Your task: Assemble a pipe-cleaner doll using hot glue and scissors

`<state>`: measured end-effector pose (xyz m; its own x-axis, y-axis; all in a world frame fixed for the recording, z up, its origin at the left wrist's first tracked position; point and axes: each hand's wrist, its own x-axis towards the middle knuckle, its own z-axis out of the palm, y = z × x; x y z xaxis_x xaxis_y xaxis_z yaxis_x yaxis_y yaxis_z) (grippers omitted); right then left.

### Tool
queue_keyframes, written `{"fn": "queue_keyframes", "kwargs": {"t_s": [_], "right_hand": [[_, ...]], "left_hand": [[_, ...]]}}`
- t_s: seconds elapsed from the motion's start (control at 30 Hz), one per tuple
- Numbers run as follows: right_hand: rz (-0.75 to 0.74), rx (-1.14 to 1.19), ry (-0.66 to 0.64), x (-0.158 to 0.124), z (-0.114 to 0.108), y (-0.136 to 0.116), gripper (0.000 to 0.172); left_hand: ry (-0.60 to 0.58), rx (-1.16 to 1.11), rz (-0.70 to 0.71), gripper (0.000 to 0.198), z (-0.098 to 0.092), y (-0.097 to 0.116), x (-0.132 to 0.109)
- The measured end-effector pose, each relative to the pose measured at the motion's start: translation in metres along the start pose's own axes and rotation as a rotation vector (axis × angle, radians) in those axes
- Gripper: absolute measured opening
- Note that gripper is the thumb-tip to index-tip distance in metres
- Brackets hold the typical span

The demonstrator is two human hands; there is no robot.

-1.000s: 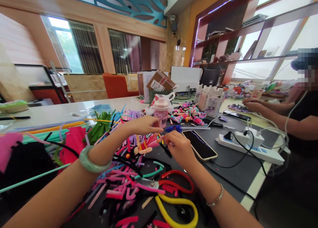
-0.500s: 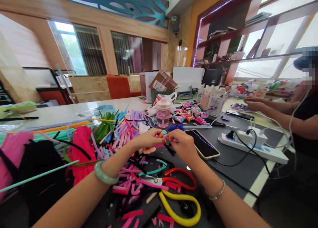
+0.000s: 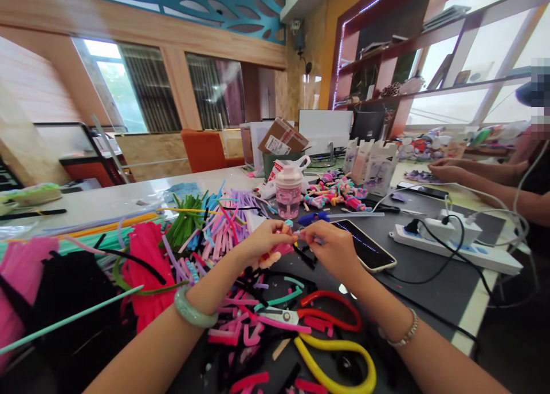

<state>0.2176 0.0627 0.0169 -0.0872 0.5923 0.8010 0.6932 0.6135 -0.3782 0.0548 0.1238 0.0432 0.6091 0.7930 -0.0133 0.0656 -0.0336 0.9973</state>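
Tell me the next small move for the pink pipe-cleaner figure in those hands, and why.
Probably tighten the pale thin strand in the right hand around the pink fuzzy pipe-cleaner figure: the left hand grips it, and the strand looks loose.

Dark tabletop (image 3: 429,294) strewn with pipe cleaners (image 3: 219,236), red-handled scissors (image 3: 311,315), a phone (image 3: 363,245), a power strip (image 3: 455,248), perhaps yellow tubing (image 3: 335,343)

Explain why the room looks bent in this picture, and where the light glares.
In the head view, the wide lens curves the shelves and window frames toward the edges; the right-hand windows glare almost white; the phone screen shows a bright streak; the left hand and right hand stay fairly sharp.
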Motion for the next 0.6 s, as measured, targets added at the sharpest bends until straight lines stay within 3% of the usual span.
{"fn": "queue_keyframes", "kwargs": {"t_s": [0.6], "right_hand": [[-0.022,-0.017,0.021,-0.0009,0.0012,-0.0009,0.021]], "left_hand": [[-0.131,-0.213,0.046,0.040,0.0002,-0.0060,0.0005]]}}
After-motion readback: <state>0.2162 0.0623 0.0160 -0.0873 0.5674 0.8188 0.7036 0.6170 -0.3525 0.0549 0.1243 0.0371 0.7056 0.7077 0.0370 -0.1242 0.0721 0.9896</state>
